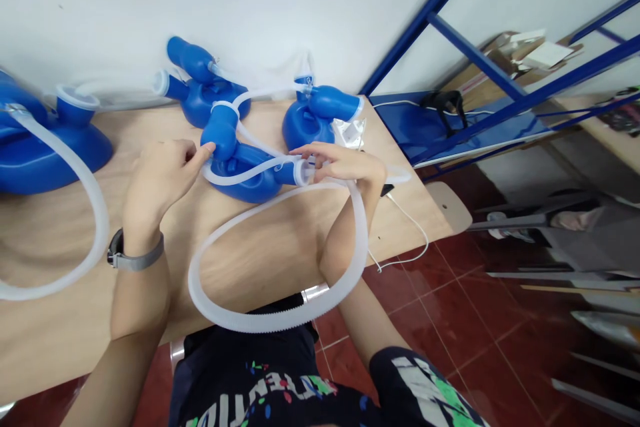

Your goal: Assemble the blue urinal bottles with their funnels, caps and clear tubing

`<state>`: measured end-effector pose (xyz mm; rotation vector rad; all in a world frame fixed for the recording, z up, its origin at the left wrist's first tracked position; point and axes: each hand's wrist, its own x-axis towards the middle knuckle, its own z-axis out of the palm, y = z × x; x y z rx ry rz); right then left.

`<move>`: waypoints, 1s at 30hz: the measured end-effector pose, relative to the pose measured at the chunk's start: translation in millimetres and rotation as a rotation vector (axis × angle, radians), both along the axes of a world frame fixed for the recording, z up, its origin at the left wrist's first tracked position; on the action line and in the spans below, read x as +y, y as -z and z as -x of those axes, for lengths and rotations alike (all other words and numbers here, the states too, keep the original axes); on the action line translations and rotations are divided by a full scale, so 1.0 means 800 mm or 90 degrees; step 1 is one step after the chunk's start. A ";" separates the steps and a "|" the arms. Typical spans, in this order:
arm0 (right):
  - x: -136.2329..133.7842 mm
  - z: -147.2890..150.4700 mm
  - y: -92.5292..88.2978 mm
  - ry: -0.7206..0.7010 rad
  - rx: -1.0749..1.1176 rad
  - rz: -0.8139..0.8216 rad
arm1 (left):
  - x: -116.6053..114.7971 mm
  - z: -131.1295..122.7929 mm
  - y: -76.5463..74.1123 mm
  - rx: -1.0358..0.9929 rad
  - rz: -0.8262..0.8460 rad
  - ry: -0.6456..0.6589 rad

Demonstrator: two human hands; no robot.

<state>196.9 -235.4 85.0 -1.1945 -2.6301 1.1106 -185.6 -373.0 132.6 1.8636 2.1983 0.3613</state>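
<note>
White corrugated hose [273, 323] looping past the near edge of the table [60, 333], bare wood inside the loop, left hand [160, 177] pinching the blue vessel [245, 180] mid-table, right hand [343, 163] gripping the hose collar, more blue vessels [205, 90] along its far edge.

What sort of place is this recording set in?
Probably a small assembly workshop or storeroom: several similar blue plastic units with white corrugated hoses lie on a wooden worktable, beside blue metal racking holding cardboard boxes.
</note>
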 end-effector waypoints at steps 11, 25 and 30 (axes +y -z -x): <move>-0.001 0.004 0.000 0.021 0.001 0.013 | 0.013 0.006 0.012 0.126 -0.031 0.075; -0.002 0.008 0.000 0.026 0.008 0.022 | 0.022 0.026 0.025 0.016 -0.096 0.157; -0.006 0.009 -0.005 0.010 -0.005 0.020 | 0.021 0.032 0.021 -0.037 -0.107 0.182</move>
